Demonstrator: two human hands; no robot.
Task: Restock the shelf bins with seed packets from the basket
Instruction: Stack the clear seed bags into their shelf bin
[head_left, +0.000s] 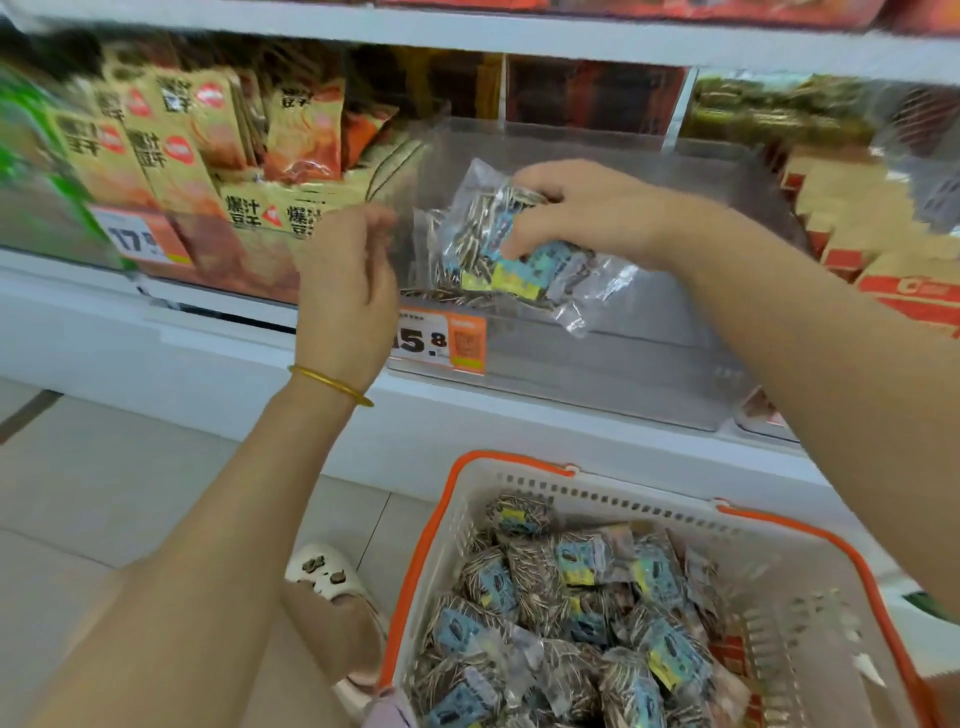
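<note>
My right hand grips several clear seed packets with blue and yellow labels, held inside a clear plastic shelf bin. A few seeds and packets lie at the bin's bottom. My left hand, with a gold bangle at the wrist, hovers at the bin's left front corner, fingers loosely curled and holding nothing. Below, a white basket with orange handles stands on the floor, with several of the same seed packets in it.
Left of the clear bin is another bin of yellow and orange snack packets with a price tag. Red and tan packets fill the bin to the right. An orange price tag hangs on the clear bin's front. My foot in a white clog stands beside the basket.
</note>
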